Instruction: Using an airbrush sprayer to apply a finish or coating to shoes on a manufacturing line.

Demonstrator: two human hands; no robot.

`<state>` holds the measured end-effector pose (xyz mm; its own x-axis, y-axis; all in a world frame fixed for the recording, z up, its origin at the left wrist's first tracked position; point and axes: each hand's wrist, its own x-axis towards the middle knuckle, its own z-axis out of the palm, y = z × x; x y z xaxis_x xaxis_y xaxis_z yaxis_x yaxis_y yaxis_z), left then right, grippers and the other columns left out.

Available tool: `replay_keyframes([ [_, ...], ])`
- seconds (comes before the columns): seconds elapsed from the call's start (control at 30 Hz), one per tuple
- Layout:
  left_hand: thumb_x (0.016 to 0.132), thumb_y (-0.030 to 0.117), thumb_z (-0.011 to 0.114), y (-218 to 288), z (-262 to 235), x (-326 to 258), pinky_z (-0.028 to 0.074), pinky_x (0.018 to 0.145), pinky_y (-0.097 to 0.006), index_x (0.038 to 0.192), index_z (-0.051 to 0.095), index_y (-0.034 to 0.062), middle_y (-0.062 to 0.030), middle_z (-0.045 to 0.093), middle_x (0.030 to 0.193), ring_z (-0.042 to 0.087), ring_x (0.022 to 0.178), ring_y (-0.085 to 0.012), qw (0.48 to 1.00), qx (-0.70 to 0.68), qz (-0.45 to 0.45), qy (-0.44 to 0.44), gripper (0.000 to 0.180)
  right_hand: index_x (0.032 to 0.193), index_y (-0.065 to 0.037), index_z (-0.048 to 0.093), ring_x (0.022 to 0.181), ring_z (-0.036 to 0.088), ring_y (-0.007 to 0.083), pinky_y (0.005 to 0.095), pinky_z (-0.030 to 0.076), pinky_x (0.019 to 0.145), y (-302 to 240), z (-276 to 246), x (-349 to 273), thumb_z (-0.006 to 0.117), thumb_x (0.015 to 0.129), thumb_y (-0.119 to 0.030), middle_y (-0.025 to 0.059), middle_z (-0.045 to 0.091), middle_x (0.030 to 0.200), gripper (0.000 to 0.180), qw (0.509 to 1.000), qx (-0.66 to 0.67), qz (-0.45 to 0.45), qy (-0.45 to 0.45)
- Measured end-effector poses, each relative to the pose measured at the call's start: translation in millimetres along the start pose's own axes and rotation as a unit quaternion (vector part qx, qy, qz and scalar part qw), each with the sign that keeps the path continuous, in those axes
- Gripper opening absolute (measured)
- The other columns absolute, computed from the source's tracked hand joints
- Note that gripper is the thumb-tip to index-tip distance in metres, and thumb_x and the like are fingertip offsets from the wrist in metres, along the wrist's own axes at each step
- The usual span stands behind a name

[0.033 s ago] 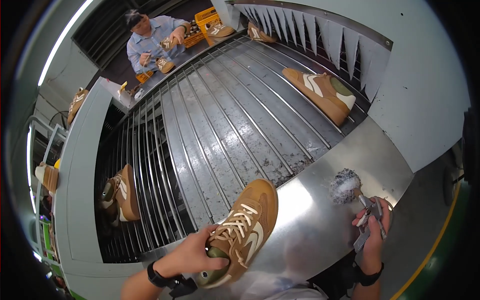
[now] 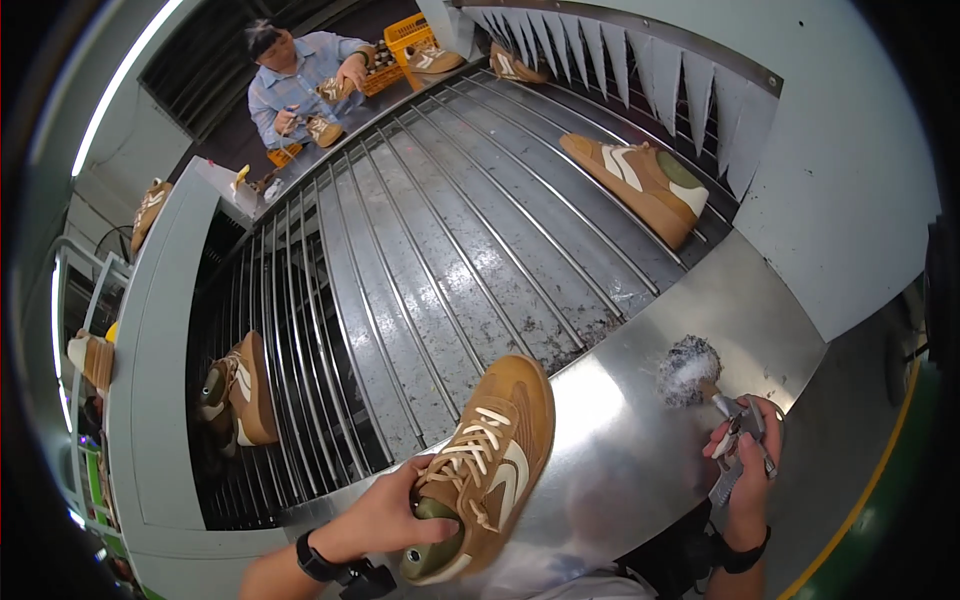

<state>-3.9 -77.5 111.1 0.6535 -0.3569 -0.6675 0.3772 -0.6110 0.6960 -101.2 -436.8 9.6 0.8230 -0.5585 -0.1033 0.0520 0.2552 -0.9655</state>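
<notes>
My left hand (image 2: 403,517) is closed round the heel end of a tan sneaker (image 2: 490,450) with cream laces and side stripes. A green last fills its opening, and my thumb presses on it. The sneaker's toe points away, over the near metal ledge. In my right hand (image 2: 748,462) is a silver spray gun (image 2: 738,432), gripped by its handle. Its nozzle points at a round fluffy grey-white patch (image 2: 690,370) on the ledge; whether they touch I cannot tell.
Metal bars of a conveyor (image 2: 450,230) run across ahead. A tan sneaker (image 2: 635,185) lies at right by a grey strip curtain (image 2: 640,85); another sneaker (image 2: 250,388) is at left. Beyond, a co-worker (image 2: 305,85) handles sneakers near an orange crate (image 2: 405,38). A machine housing (image 2: 840,160) rises at right.
The whole view has shifted very slightly. Both of my hands keep the same grip on the sneaker and the spray gun.
</notes>
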Motion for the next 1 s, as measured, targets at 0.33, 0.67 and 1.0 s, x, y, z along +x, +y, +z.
replay_keyframes([
  [0.33, 0.072, 0.031, 0.075, -12.0, 58.1, -6.4, 0.046, 0.076, -0.026, 0.112, 0.055, 0.0010, -0.0043, 0.061, 0.101, 0.058, 0.087, -0.0132, 0.931, -0.363, 0.025, 0.012, 0.054, 0.123, 0.007, 0.044, 0.079, 0.064, 0.0180, 0.0305, 0.052, 0.074, -39.9, 82.9, -4.3, 0.055, 0.091, -0.022, 0.0132, 0.064, 0.093, 0.045, 0.933, 0.067, 0.163, -0.313],
  [0.67, 0.072, 0.039, 0.076, -8.4, 45.5, 0.6, 0.044, 0.071, -0.027, 0.093, 0.061, 0.0017, -0.0034, 0.060, 0.089, 0.055, 0.080, -0.0134, 0.945, -0.320, 0.058, -0.022, 0.046, 0.116, 0.009, 0.047, 0.074, 0.064, 0.0199, 0.0316, 0.053, 0.067, -44.6, 109.3, -12.4, 0.054, 0.088, -0.031, 0.0169, 0.063, 0.086, 0.050, 0.948, -0.044, 0.152, -0.275],
  [1.0, 0.075, 0.042, 0.074, -15.6, 45.6, 2.1, 0.045, 0.077, -0.031, 0.095, 0.063, -0.0002, -0.0060, 0.063, 0.092, 0.057, 0.085, -0.0173, 0.952, -0.295, 0.077, -0.020, 0.048, 0.112, 0.008, 0.052, 0.067, 0.064, 0.0167, 0.0302, 0.052, 0.063, -48.6, 111.6, -13.4, 0.056, 0.090, -0.029, 0.0125, 0.065, 0.078, 0.043, 0.936, -0.144, 0.043, -0.318],
])
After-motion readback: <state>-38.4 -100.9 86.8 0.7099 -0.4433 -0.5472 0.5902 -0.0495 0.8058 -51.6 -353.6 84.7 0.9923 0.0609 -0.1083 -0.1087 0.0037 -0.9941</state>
